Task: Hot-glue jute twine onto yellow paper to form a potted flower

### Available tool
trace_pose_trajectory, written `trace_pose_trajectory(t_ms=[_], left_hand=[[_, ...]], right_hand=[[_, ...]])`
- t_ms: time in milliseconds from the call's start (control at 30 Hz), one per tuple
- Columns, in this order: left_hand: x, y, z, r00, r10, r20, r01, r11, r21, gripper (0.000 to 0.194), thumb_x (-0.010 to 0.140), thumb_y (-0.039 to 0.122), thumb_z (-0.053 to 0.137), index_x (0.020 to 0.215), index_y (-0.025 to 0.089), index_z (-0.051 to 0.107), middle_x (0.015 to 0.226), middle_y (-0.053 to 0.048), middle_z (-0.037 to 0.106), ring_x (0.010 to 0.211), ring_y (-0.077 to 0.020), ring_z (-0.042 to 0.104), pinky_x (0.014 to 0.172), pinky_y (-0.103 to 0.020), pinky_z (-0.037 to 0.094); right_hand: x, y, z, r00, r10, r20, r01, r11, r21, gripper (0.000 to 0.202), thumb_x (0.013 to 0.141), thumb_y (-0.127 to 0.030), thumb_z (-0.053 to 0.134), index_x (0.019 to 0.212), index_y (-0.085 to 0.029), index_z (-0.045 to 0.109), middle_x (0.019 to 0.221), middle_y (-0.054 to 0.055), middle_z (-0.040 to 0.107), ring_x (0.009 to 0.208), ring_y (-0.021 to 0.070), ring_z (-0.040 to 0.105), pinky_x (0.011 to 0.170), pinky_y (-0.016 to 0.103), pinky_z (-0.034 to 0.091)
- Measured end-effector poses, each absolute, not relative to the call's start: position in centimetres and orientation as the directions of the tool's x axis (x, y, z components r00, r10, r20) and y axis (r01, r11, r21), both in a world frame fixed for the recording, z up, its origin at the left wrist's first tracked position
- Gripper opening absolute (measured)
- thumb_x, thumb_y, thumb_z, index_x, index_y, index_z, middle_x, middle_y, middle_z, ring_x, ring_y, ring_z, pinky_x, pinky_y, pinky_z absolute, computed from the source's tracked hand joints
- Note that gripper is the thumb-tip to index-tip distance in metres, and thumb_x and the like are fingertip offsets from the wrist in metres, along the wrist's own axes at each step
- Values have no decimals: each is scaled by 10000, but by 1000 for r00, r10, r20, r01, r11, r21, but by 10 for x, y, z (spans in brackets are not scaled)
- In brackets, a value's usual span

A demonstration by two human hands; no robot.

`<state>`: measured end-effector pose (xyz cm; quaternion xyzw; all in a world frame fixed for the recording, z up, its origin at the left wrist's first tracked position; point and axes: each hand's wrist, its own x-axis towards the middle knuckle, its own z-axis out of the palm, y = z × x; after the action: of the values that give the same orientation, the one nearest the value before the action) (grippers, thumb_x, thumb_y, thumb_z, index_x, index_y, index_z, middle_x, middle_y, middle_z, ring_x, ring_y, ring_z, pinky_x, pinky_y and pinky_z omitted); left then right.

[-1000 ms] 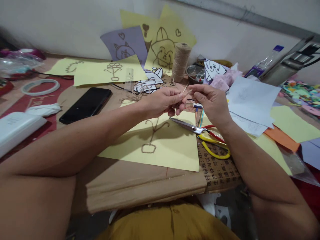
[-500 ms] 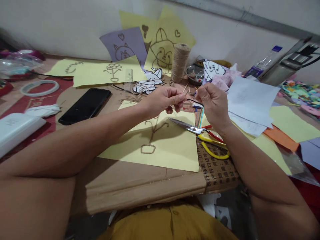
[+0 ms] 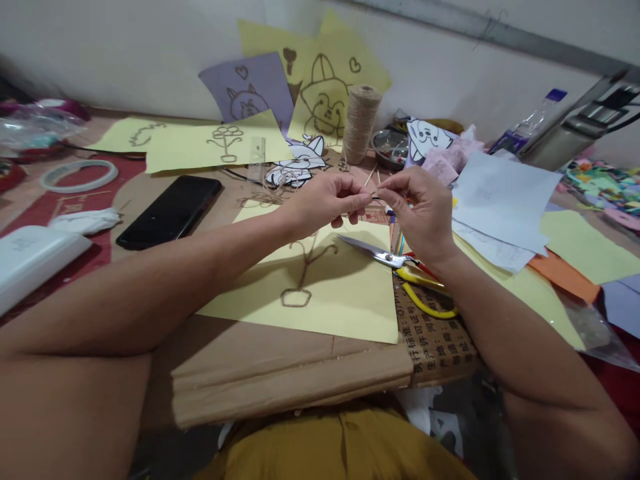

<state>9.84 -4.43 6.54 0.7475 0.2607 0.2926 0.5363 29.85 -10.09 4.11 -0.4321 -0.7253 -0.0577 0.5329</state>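
Above a yellow sheet (image 3: 345, 307), my left hand (image 3: 335, 203) is closed in a pinch, thumb against fingertips. My right hand (image 3: 423, 207) pinches too, its fingertips meeting those of the left. What they hold between them is too small to make out. The sheet bears a plant in a pot (image 3: 296, 298), outlined in brown cord; its upper part is hidden by my left hand. Scissors (image 3: 373, 252) with red and yellow handles lie partly open on the sheet's right edge, below my right hand. Thin pale sticks (image 3: 370, 176) show just behind the fingertips.
A twine spool (image 3: 361, 123) stands at the back, with loose twine (image 3: 265, 195) left of it. A black phone (image 3: 170, 212), a tape roll (image 3: 79, 176) and a white case (image 3: 37, 263) lie left. White papers (image 3: 505, 200), a bottle (image 3: 533, 127) and coloured scraps (image 3: 605, 197) are at right.
My right hand has moved left and turned, so its fingertips now meet the left hand's. Its fist has become a thumb-and-finger pinch. My left hand has barely moved.
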Motion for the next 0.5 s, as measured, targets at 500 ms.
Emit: trace_pose_trajectory(t_ms=[500], left_hand=[[98,-43,60,742,630,232,24,-370,929,138,955,240,721,878,150,792,781,-59,767,621,-96,661,476,-164,455]], right_hand=[[297,-104,43,-123,583,803,787,551,-279,540,1112,-581,374,680,-261,333,613,-12,440,593,165,435,631,357,378]])
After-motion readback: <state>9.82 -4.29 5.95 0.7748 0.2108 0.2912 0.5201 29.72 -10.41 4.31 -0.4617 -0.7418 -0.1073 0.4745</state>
